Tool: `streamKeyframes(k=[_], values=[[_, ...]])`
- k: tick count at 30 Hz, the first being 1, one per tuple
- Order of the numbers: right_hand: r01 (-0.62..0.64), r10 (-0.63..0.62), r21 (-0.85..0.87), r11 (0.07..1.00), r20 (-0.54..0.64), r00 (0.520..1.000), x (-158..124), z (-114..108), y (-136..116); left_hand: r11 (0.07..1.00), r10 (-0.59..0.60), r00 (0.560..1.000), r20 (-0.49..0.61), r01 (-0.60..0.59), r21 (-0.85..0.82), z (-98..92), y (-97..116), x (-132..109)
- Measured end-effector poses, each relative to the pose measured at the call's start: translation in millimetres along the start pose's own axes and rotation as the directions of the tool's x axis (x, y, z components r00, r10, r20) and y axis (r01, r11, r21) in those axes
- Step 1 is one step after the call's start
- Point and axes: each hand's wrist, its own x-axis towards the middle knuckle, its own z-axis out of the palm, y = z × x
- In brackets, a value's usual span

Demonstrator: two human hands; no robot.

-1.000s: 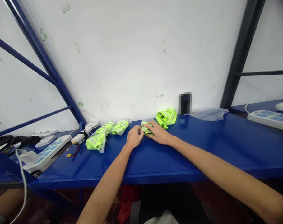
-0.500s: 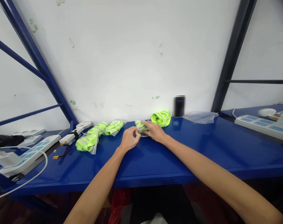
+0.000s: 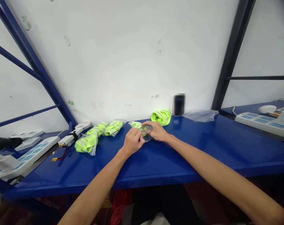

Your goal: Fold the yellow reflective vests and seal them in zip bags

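Both hands (image 3: pixel 133 140) — on bagged bundle (image 3: pixel 138 126)

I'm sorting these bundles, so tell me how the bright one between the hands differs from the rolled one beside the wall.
The held bundle is in clear plastic; the wall bundle shows none. The held bundle is partly covered by the right hand, while the wall bundle has no hand on it. Both are neon yellow-green.
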Motion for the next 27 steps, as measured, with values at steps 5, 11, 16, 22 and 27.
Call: streamKeyframes(k=[5, 11, 16, 22, 27], values=[[-0.149, 0.161, 0.247, 0.958, -0.03, 0.987, 3, 5, 1, 0.999, 0.025, 0.999, -0.019, -0.026, -0.031, 4.2, 3, 1], [-0.325, 0.331, 0.502, 0.802, 0.08, 0.94, 8, 3, -1, 0.982, -0.147, 0.963, -0.225, 0.115, -0.149, -14.3, -13, 6], [-0.419, 0.276, 0.763, 0.492, 0.32, 0.906, 3, 9, -17, 0.994, -0.04, 0.989, -0.145, 0.024, -0.111, -30.6, -16, 5], [-0.4, 0.238, 0.538, 0.742, 0.346, 0.908, 0, 18, -11, 0.997, -0.055, 0.997, -0.047, 0.057, 0.046, -22.8, -11, 8], [-0.339, 0.271, 0.229, 0.913, 0.28, 0.921, 3, 5, 4, 0.947, -0.221, 0.964, -0.152, 0.249, 0.201, -16.4, -10, 13]])
